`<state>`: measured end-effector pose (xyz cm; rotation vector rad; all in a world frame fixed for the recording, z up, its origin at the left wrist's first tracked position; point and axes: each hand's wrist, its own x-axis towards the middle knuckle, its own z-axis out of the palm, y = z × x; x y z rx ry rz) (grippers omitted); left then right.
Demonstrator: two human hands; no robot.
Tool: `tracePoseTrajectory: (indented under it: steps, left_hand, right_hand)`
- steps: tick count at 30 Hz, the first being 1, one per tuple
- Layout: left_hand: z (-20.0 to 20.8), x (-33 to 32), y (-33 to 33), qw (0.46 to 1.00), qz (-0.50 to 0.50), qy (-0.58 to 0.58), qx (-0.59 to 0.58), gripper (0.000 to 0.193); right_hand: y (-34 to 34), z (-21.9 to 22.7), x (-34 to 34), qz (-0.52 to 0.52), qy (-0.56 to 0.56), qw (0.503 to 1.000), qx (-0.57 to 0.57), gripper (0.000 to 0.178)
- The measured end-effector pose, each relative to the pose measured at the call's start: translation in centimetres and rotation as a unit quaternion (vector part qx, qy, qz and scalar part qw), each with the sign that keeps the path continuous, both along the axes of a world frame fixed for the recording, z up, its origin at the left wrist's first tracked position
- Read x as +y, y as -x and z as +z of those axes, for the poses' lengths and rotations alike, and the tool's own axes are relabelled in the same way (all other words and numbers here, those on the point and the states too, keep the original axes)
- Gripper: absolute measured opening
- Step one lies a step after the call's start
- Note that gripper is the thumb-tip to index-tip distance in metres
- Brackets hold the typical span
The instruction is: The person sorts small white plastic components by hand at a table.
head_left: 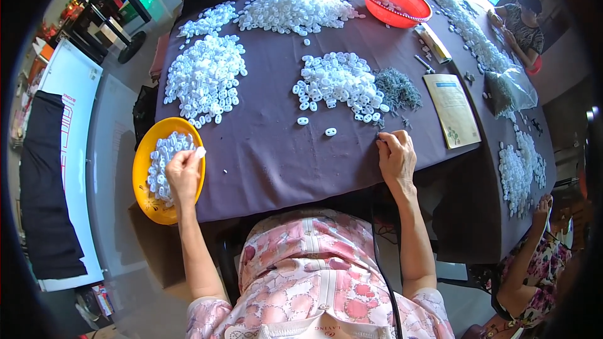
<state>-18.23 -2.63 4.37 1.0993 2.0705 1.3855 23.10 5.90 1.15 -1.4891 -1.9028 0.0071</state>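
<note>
My left hand (183,172) hovers over a yellow bowl (143,185) at the table's left edge and pinches a small white plastic piece (200,151) between its fingertips. The bowl holds several white pieces like it. My right hand (396,156) rests on the purple tablecloth (270,157) with its fingertips pinched on something too small to make out. Just beyond that hand lie a heap of white plastic pieces (339,85) and a smaller heap of dark grey metal bits (397,90). Two loose white pieces (316,126) lie between the heap and me.
More white heaps lie at the left (206,75) and far middle (295,0). A red basket (394,2) stands far right, a tan booklet (452,110) to the right. Other people sit at the right (521,22) and lower right (540,263). A black cable (382,257) hangs over my lap.
</note>
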Motion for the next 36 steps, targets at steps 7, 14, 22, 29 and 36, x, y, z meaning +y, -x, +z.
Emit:
tracePoseTrajectory:
  steps: [7,14,22,29,36]
  left_hand:
    - [0.4,-0.5,1.8,0.991,0.074,0.075,0.084,0.013]
    - [1.3,-0.1,0.5,0.965,0.092,0.013,0.247,0.015]
    - [1.3,4.9,-13.5,0.953,-0.221,-0.092,0.188,0.002]
    - [-1.0,11.8,-23.2,0.905,-0.325,-0.122,0.246,0.007]
    - [-3.0,14.6,-24.9,0.875,-0.366,-0.114,0.297,0.009]
  right_hand:
    - [0.0,0.1,0.2,0.044,0.013,0.999,0.014,0.007]
    - [0.4,-0.3,0.4,0.055,-0.006,0.998,-0.030,0.012]
    - [1.9,-0.6,-0.2,0.102,-0.005,0.985,0.137,0.014]
    - [2.3,-0.4,-0.4,0.085,0.023,0.964,0.249,0.022]
    - [1.8,0.1,-0.1,0.123,0.010,0.971,0.204,0.019]
